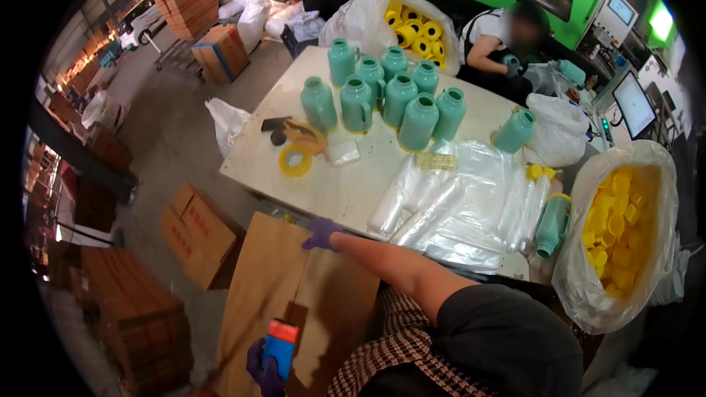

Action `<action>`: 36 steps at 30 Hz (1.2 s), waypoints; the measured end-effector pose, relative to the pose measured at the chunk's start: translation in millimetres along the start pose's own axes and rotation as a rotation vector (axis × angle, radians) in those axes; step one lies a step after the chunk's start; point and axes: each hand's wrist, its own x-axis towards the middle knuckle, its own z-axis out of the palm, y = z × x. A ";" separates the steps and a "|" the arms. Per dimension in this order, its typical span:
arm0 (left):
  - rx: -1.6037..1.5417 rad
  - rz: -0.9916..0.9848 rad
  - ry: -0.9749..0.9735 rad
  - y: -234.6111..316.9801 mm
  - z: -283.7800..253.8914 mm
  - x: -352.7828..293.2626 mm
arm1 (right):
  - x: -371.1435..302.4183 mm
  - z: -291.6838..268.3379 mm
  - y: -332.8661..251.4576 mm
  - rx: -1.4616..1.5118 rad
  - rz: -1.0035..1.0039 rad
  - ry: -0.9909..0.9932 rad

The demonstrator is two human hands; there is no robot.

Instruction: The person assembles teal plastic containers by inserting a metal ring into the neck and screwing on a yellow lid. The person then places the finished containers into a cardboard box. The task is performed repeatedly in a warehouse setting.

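Note:
A closed cardboard carton (257, 279) lies in front of me, a seam running along its top. My right hand (321, 234), purple-gloved, reaches across to the carton's far edge by the seam, fingers stretched out and nothing seen in them. Near the lower edge, my left hand (266, 369), also gloved, is closed around a blue-and-red tape dispenser (280, 345) over the seam's near part. Part of that hand is dark and hard to make out. Just beyond the carton, the table (250, 151) carries a yellow tape roll (295, 160).
Several green bottles (420, 121) stand on the table beside clear plastic bags (471, 198). Sacks hold yellow caps (614, 228) at right and yellow parts (415, 33) behind. A co-worker (493, 51) sits beyond. Cartons (198, 231) stand on the floor at left.

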 end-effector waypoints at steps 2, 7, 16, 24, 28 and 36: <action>0.212 0.024 0.054 -73.6 -27.2 -2.2 | -15.3 25.0 -12.6 -0.002 -0.008 0.086; 0.072 -0.049 -0.103 -60.4 -6.2 34.7 | -44.0 53.1 9.5 -0.502 -0.372 0.689; -0.124 -0.127 -0.149 -91.4 6.2 29.7 | -92.4 108.4 -9.7 0.594 -0.602 -0.572; 0.032 -0.267 -0.241 -21.2 58.7 92.8 | -4.3 43.2 45.5 0.284 -0.357 -0.097; 0.190 -0.161 -0.260 -17.0 126.0 151.3 | 78.3 -89.2 119.9 -0.196 -0.008 0.240; -0.210 -0.200 -0.220 -82.1 102.7 131.1 | 120.9 32.5 212.7 0.021 0.017 0.049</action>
